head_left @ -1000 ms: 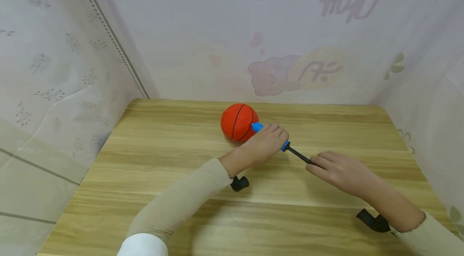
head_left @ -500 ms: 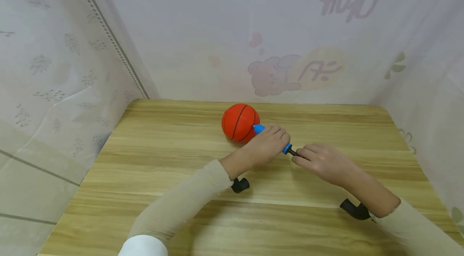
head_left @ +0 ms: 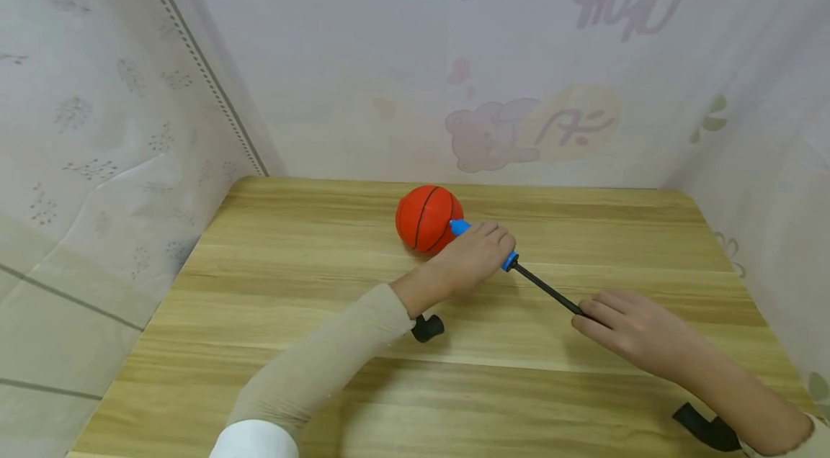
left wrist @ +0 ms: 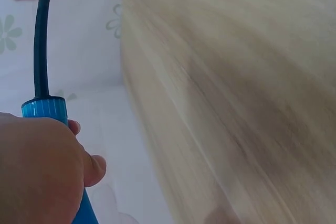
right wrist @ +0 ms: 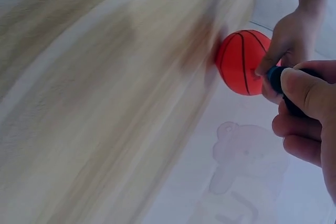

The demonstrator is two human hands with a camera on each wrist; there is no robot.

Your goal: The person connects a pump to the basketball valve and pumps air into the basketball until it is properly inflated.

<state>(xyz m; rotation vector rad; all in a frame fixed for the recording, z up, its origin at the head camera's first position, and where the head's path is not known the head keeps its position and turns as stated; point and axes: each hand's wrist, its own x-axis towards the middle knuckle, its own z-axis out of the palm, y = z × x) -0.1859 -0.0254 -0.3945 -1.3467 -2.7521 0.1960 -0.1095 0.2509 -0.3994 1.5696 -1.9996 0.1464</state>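
Observation:
A small red-orange basketball (head_left: 424, 219) with black lines rests near the back of the table. The blue nozzle end of a hand pump (head_left: 460, 227) meets the ball's right side. My left hand (head_left: 468, 256) grips the pump's blue barrel, its thumb and fingers wrapped round it in the left wrist view. From the barrel's collar a long black rod (head_left: 547, 290) runs out toward the right. My right hand (head_left: 632, 328) holds the far end of that rod; in the right wrist view its thumb and fingers curl round the black handle (right wrist: 296, 106).
The wood-grain table (head_left: 292, 285) lies under both arms. A patterned cloth wall (head_left: 363, 83) rises right behind its back edge, with others at the sides. Black curved wrist mounts (head_left: 428, 328) stick out below both wrists.
My right hand first moved in toward the left hand, pushing the rod into the barrel, then drew back out to the lower right. Left hand and ball shifted only slightly.

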